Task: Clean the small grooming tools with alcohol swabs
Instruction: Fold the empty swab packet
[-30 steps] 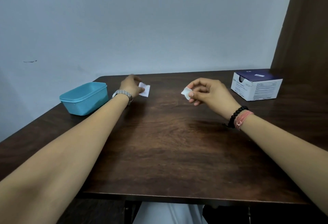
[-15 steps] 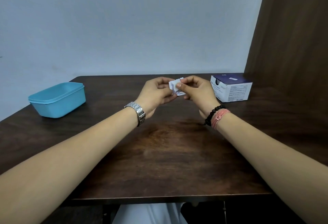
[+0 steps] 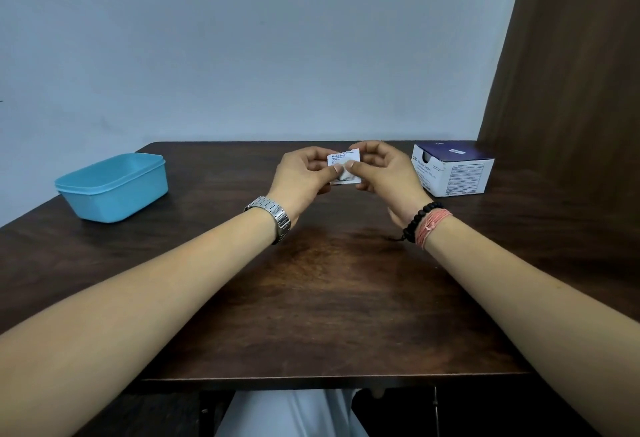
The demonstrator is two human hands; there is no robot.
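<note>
A small white alcohol swab packet (image 3: pixel 343 168) with printed text is held up over the far middle of the dark wooden table (image 3: pixel 325 298). My left hand (image 3: pixel 303 173) pinches its left side and my right hand (image 3: pixel 384 170) pinches its right side, thumbs meeting on the front. A bit of white swab seems to show at the packet's lower part. The white and purple swab box (image 3: pixel 453 171) stands at the far right. No grooming tools show.
A light blue plastic container (image 3: pixel 112 187) sits at the far left of the table; its inside is hidden. A brown panel (image 3: pixel 571 73) rises at the right, and a pale wall stands behind the table.
A second ago my hands were apart, each with a white piece. They have come together at the centre and now both hold the packet. The view has shifted left.
</note>
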